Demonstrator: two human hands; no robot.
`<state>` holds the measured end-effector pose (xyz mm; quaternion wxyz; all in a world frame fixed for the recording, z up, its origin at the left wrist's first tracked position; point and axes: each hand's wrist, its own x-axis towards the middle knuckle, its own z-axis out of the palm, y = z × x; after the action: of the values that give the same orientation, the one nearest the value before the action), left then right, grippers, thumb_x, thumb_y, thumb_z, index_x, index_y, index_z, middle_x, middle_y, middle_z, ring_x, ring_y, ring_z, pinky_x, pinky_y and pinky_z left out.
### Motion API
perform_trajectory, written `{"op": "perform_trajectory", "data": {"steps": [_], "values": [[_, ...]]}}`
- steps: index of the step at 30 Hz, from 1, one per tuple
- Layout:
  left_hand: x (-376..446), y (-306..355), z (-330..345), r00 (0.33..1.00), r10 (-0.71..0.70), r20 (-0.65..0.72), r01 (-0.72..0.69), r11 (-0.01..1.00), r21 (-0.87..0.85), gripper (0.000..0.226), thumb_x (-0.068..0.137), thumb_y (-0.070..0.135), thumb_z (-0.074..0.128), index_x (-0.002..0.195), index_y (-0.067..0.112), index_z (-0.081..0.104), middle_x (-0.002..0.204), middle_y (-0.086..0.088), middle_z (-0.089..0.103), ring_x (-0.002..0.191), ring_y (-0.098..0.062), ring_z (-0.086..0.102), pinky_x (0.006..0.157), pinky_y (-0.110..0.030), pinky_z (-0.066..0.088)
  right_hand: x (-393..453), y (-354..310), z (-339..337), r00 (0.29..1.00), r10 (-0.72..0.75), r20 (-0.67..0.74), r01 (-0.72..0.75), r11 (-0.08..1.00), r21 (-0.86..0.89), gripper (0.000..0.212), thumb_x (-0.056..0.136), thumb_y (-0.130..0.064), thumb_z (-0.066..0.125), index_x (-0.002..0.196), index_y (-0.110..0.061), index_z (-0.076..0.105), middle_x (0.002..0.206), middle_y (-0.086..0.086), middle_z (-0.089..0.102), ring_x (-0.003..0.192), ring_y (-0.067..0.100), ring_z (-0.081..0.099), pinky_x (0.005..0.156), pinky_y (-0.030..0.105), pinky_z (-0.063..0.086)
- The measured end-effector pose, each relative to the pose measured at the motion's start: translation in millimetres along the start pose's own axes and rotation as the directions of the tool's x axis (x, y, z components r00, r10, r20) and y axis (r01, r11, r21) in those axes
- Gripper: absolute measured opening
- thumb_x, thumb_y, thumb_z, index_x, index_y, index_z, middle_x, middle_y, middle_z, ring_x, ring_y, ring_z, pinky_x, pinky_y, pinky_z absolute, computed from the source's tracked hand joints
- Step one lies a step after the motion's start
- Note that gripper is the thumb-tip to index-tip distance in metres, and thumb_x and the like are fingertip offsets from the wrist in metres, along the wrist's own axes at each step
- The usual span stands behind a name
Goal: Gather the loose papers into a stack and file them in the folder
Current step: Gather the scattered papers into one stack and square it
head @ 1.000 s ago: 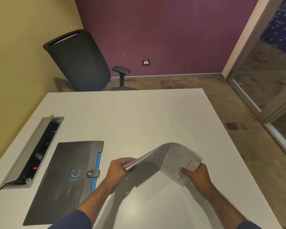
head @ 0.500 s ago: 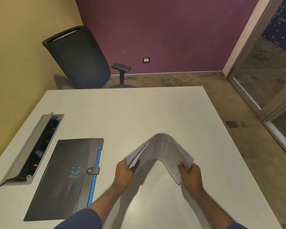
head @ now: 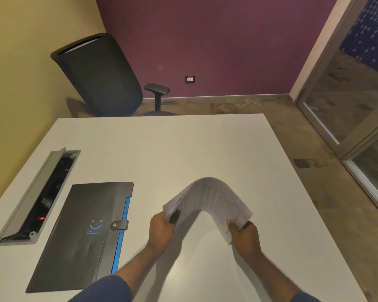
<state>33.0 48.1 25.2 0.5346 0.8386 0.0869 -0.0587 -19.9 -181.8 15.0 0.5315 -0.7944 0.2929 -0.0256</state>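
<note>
A stack of printed papers [head: 212,198] arches upward above the white table [head: 162,153], bent into an inverted V. My left hand [head: 162,229] grips its left end and my right hand [head: 244,234] grips its right end. The dark folder [head: 79,236] with a blue edge and a snap strap lies closed on the table to the left of my left hand, apart from the papers.
An open grey cable box [head: 35,197] is set into the table at the far left. A black office chair [head: 100,77] stands beyond the table's far edge. A glass door [head: 347,94] is at the right.
My hands have come closer together, and the paper stack has bent from a gentle curve into a sharper arch. The folder has not moved.
</note>
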Motion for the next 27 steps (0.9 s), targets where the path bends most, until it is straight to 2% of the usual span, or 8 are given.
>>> {"op": "perform_trajectory", "data": {"steps": [2, 5, 10, 13, 18, 21, 24, 27], "values": [[8, 7, -8, 0.992, 0.125, 0.034, -0.128, 0.985, 0.112, 0.032, 0.092, 0.017, 0.064, 0.066, 0.036, 0.063, 0.060, 0.016, 0.064, 0.059, -0.001, 0.058, 0.051, -0.012, 0.041, 3, -9, -7, 0.999, -0.029, 0.018, 0.029, 0.999, 0.020, 0.008, 0.086, -0.009, 0.070, 0.088, -0.002, 0.069, 0.074, 0.007, 0.067, 0.076, 0.022, 0.064, 0.064, 0.031, 0.050], [19, 31, -31, 0.959, 0.253, 0.126, -0.278, 0.928, 0.249, 0.037, 0.088, 0.007, 0.064, 0.075, 0.042, 0.062, 0.051, 0.034, 0.057, 0.048, 0.015, 0.051, 0.045, -0.005, 0.035, 11, -28, -24, 0.997, -0.071, 0.022, 0.067, 0.988, 0.141, 0.039, 0.082, -0.005, 0.074, 0.119, -0.010, 0.063, 0.106, 0.004, 0.070, 0.095, 0.020, 0.067, 0.081, 0.031, 0.053], [47, 87, -72, 0.927, 0.210, 0.311, -0.352, 0.775, 0.525, 0.046, 0.090, 0.025, 0.064, 0.047, 0.022, 0.046, 0.043, 0.005, 0.044, 0.044, -0.004, 0.041, 0.043, -0.018, 0.027, 29, -72, -59, 0.951, -0.310, -0.009, 0.310, 0.951, 0.001, 0.078, 0.073, -0.010, 0.083, 0.140, -0.022, 0.044, 0.130, -0.001, 0.055, 0.119, 0.017, 0.053, 0.097, 0.032, 0.043], [53, 121, -86, 0.874, 0.153, 0.461, -0.437, 0.661, 0.609, 0.047, 0.090, 0.030, 0.063, 0.044, 0.030, 0.050, 0.044, 0.008, 0.042, 0.045, -0.007, 0.037, 0.047, -0.026, 0.027, 33, -97, -64, 0.868, -0.452, 0.205, 0.490, 0.845, -0.213, 0.094, 0.065, -0.026, 0.089, 0.145, -0.029, 0.039, 0.144, -0.006, 0.048, 0.131, 0.015, 0.044, 0.112, 0.039, 0.034], [50, 159, -89, 0.812, 0.124, 0.570, -0.526, 0.579, 0.623, 0.040, 0.090, 0.026, 0.060, 0.052, 0.025, 0.050, 0.050, 0.009, 0.049, 0.047, -0.006, 0.042, 0.048, -0.027, 0.030, 20, -120, -35, 0.722, -0.384, 0.575, 0.529, 0.842, -0.101, 0.083, 0.065, -0.030, 0.087, 0.138, -0.038, 0.047, 0.128, -0.013, 0.060, 0.113, 0.006, 0.060, 0.095, 0.028, 0.049], [47, 167, -89, 0.800, 0.114, 0.589, -0.546, 0.545, 0.636, 0.037, 0.090, 0.028, 0.061, 0.054, 0.026, 0.052, 0.053, 0.010, 0.052, 0.050, -0.007, 0.046, 0.048, -0.026, 0.032, 19, -118, -21, 0.742, -0.368, 0.560, 0.473, 0.880, -0.048, 0.028, 0.075, -0.001, 0.070, 0.076, -0.029, 0.070, 0.072, -0.017, 0.066, 0.064, 0.003, 0.057, 0.062, 0.031, 0.045], [45, 165, -92, 0.791, 0.143, 0.594, -0.557, 0.570, 0.604, 0.023, 0.091, 0.025, 0.060, 0.068, 0.028, 0.062, 0.065, 0.012, 0.061, 0.067, -0.014, 0.057, 0.054, -0.025, 0.038, 17, -110, -16, 0.778, -0.301, 0.551, 0.393, 0.918, -0.053, 0.026, 0.078, -0.003, 0.067, 0.057, -0.009, 0.053, 0.058, -0.001, 0.048, 0.056, 0.013, 0.042, 0.058, 0.034, 0.032], [46, 147, -93, 0.828, 0.327, 0.454, -0.559, 0.533, 0.635, 0.037, 0.084, 0.032, 0.070, 0.121, 0.033, 0.061, 0.122, 0.008, 0.067, 0.114, -0.016, 0.060, 0.104, -0.036, 0.040, 16, -107, -22, 0.812, -0.254, 0.525, 0.281, 0.959, 0.028, 0.014, 0.082, -0.011, 0.073, 0.072, -0.004, 0.066, 0.073, 0.009, 0.069, 0.066, 0.023, 0.065, 0.062, 0.040, 0.050]]}}
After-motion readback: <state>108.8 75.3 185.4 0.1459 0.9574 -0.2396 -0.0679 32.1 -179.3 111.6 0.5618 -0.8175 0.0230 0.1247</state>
